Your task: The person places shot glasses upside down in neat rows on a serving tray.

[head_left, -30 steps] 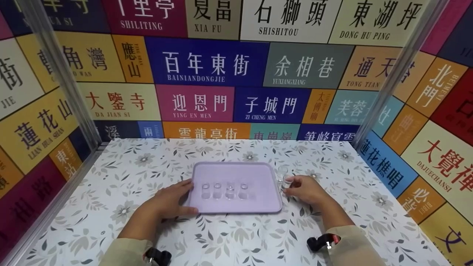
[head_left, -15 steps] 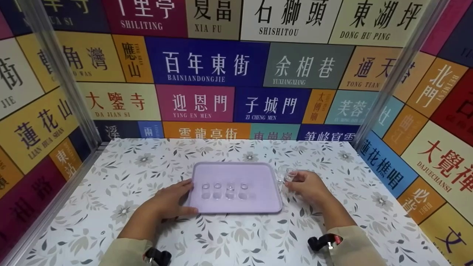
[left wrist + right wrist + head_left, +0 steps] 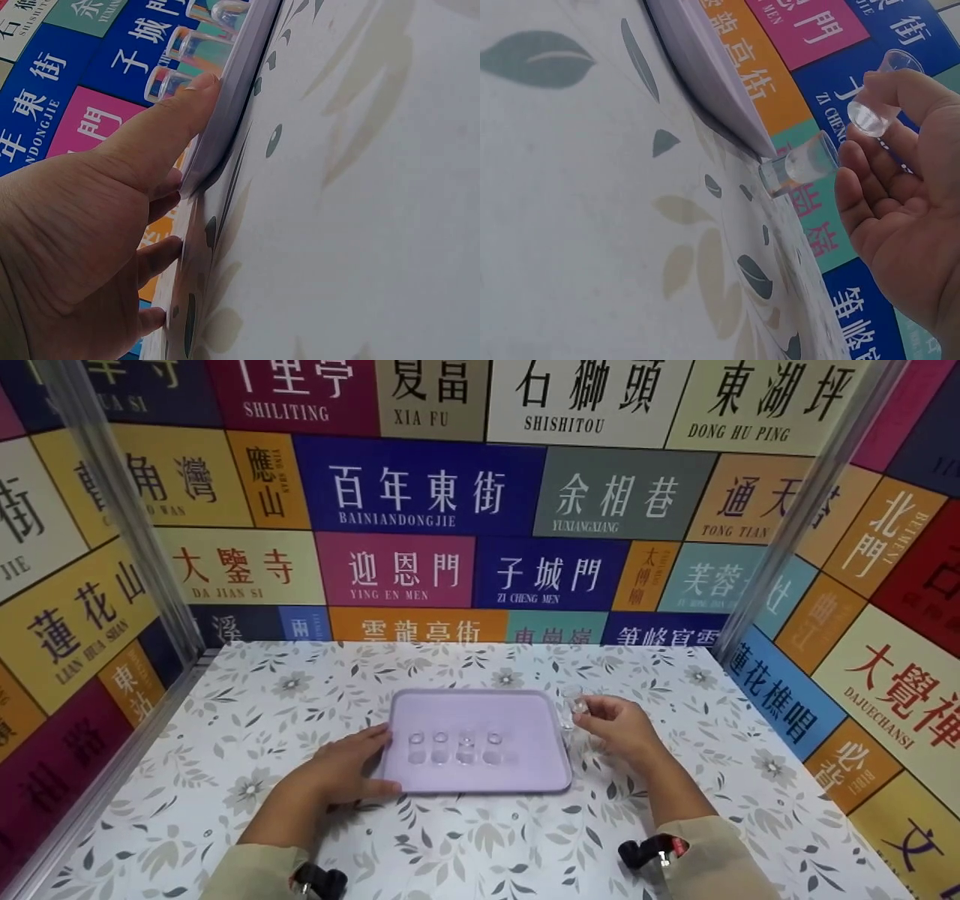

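My right hand (image 3: 619, 727) pinches a small clear cup (image 3: 874, 112) between thumb and fingers, raised and tilted just off the right edge of the lilac tray (image 3: 480, 705). Under it, a second clear cup (image 3: 802, 163) stands on the table close beside the tray. My left hand (image 3: 341, 765) lies at the tray's left side. Its thumb (image 3: 169, 124) rests along the front rim, while the other fingers reach past the corner with their tips at the tabletop. On the tray, several clear cups (image 3: 466, 748) stand upright in a row.
The table (image 3: 465, 847) wears a white cover with grey leaves and flowers. Walls of colourful panels (image 3: 420, 487) with printed characters close in the back and both sides.
My right hand has moved away from me and slightly up, and the cup it pinches now tilts over the standing one. My left hand and the tray have stayed in place.
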{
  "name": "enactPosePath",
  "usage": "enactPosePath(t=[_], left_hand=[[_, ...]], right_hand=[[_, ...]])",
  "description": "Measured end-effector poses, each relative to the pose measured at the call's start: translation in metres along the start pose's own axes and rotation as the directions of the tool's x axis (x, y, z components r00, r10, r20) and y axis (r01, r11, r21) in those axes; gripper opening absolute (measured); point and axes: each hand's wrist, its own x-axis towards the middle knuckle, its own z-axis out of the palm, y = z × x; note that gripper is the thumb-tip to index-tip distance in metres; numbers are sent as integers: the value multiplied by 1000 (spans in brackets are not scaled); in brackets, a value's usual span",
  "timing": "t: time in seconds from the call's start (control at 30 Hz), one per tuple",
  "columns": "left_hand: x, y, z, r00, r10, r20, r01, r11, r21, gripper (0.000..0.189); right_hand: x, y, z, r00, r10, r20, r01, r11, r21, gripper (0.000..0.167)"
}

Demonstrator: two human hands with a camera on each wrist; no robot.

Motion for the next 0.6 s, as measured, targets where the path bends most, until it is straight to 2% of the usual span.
enactPosePath(t=[0.4,0.6], left_hand=[[0,0,0,1000,5,4,-5,1000,7,108],[1,1,0,1000,9,-2,-9,1000,-3,108]], right_hand=[[3,-16,22,996,-73,-59,78,993,84,46],[6,-24,32,992,-100,-79,110,985,136,46]])
